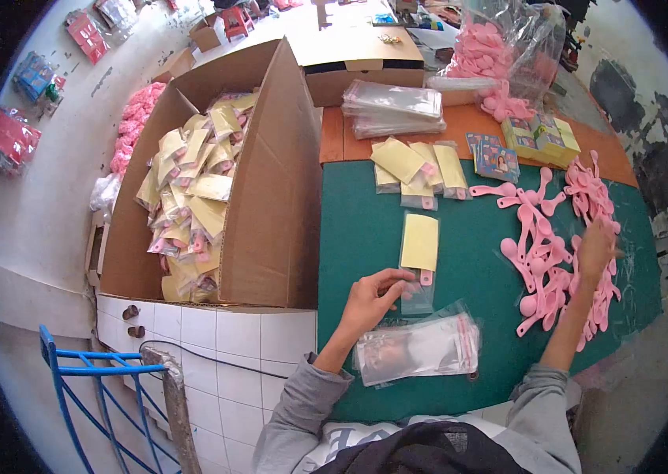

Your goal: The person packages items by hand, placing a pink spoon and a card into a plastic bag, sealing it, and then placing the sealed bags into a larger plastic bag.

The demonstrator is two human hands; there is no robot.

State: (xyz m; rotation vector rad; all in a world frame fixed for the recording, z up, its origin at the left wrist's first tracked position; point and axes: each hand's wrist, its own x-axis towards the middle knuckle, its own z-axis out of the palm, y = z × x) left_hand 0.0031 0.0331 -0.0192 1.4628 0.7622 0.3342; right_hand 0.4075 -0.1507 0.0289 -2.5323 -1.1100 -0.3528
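Note:
My left hand (377, 300) is at the lower end of a clear plastic bag (418, 304), its thumb and fingers closed on the bag's edge. Inside this bag lie a yellow card (420, 242) and a pink spoon (426, 277), of which only the handle end shows. My right hand (598, 251) is over the right side of a heap of pink plastic spoons (538, 265); its fingers are smeared, and what they hold cannot be made out. Close to my body lies a stack of clear plastic bags (421, 347).
Several filled bags (413, 167) lie toward the table's back, beside printed cards (497, 161) and yellow card stacks (539, 141). A large carton (271, 189) of filled bags stands left. More clear bags (392, 107) and a sack of spoons (482, 55) sit behind. A blue metal frame (101, 371) is at lower left.

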